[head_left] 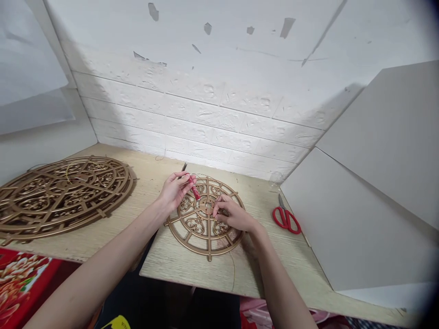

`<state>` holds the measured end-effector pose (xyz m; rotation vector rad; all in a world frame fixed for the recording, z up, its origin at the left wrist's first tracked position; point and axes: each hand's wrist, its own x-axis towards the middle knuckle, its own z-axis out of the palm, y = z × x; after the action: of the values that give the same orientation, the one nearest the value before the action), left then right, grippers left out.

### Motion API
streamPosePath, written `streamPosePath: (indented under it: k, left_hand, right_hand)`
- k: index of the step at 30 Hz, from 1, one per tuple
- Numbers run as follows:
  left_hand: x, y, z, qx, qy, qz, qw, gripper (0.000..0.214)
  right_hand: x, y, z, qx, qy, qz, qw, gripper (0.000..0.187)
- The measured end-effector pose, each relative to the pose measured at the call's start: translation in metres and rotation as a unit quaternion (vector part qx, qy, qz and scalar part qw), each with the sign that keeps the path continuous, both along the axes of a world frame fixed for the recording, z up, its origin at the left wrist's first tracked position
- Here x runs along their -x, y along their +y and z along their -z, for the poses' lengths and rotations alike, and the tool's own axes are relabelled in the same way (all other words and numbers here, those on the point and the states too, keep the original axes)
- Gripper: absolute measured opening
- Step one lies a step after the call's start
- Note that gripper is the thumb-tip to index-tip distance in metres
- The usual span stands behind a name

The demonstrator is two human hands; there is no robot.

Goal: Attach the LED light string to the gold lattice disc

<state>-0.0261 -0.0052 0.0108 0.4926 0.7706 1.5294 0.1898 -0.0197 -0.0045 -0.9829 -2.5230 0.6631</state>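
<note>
under right hand (235, 214) lies gold disc (203, 208); left hand (174, 192) holds red tube (195, 192).

Disc (202, 209): gold, round, openwork; scroll motifs between bars, tabs past rim. Lies flat, centre of frame, slightly low. Tube (195, 192): red, slim, pale markings; tilted, lower end to the right, overlapping disc's upper left in view. Thread (234, 267): thin, yellowish, loose, curving past disc's lower right toward bottom of frame.
</note>
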Motion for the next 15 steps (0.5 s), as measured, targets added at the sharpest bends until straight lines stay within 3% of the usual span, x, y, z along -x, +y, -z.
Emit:
streamPosePath:
  k: [10,15]
  left_hand:
    - [-0.0001,0.0022,0.0031,0.003,-0.004,0.004,1.0,0.014]
    - [0.0008,0.0022,0.0021,-0.001,0.002,0.002,1.0,0.012]
  right_hand:
    - [-0.0034,-0.0014,-0.0028,0.027,0.023,-0.021,0.999,0.005]
    - [-0.0038,-0.0017,-0.0032,0.023,0.022,-0.02,0.999,0.02]
